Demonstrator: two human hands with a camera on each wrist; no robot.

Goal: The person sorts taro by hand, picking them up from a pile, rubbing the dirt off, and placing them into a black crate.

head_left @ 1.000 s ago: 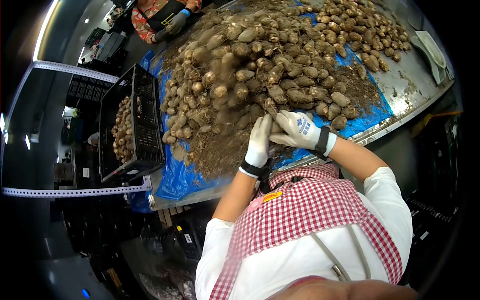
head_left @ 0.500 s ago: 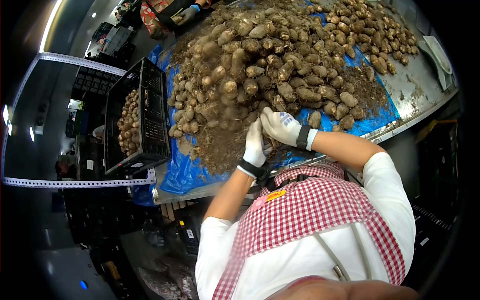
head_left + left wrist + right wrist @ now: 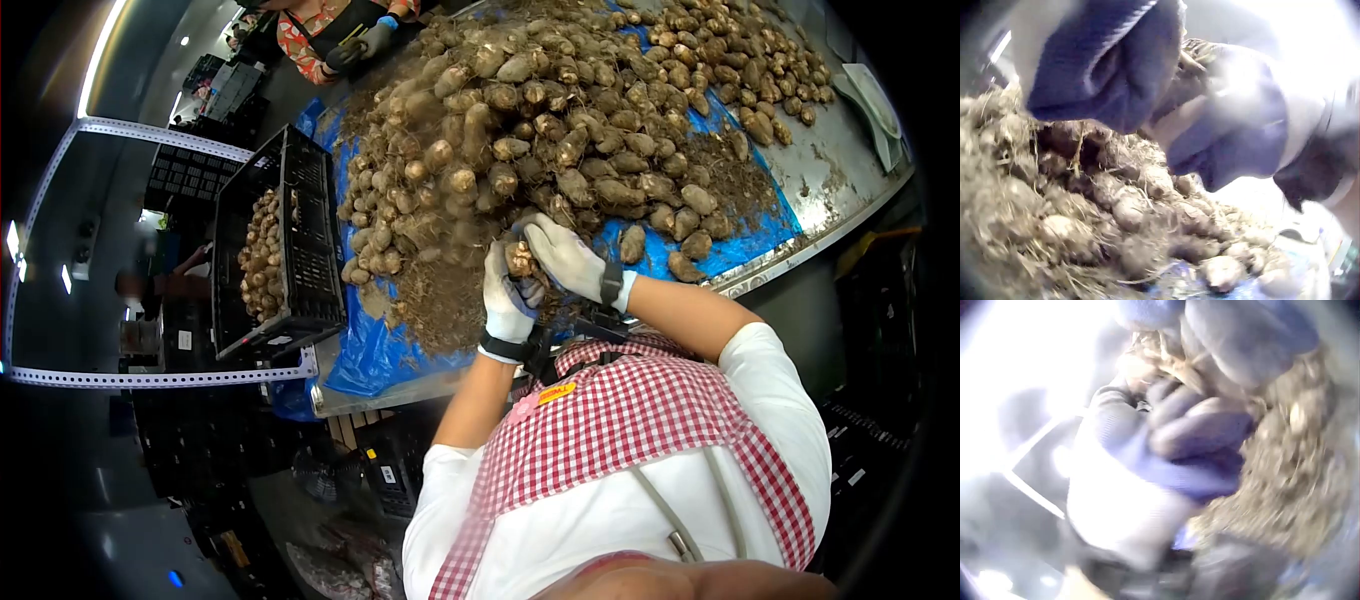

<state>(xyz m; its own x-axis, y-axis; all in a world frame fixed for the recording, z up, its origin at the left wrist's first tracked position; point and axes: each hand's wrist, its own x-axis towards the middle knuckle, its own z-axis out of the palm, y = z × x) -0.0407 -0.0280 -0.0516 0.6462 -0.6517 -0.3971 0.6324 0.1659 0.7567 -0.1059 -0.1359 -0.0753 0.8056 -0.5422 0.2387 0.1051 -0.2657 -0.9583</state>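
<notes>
A rough brown taro corm [image 3: 520, 260] with a pale, knobby face is held between my two gloved hands, at the near edge of a big taro heap [image 3: 590, 130]. My left hand [image 3: 507, 302] grips it from the left, fingers curled, purple-grey palm coating partly showing. From the right, my right hand [image 3: 568, 258] bends its fingers over the corm's top and side. Roots of the taro [image 3: 1175, 365] stick out between the gloves in the right wrist view. In the left wrist view, both gloves hide most of the taro [image 3: 1194, 62].
Blue plastic sheeting [image 3: 365, 350] lies under the heap on a metal table [image 3: 800, 180]. A black crate [image 3: 310, 270] holding taros stands at left. More taros [image 3: 740, 60] and a pale scoop-like tray [image 3: 868, 115] are at the far right. Another worker [image 3: 345, 40] stands across the table.
My right hand has shifted left and closer to the left hand. My left hand has turned, so its palm side and the taro's pale face now show. The other worker's body has come back upright.
</notes>
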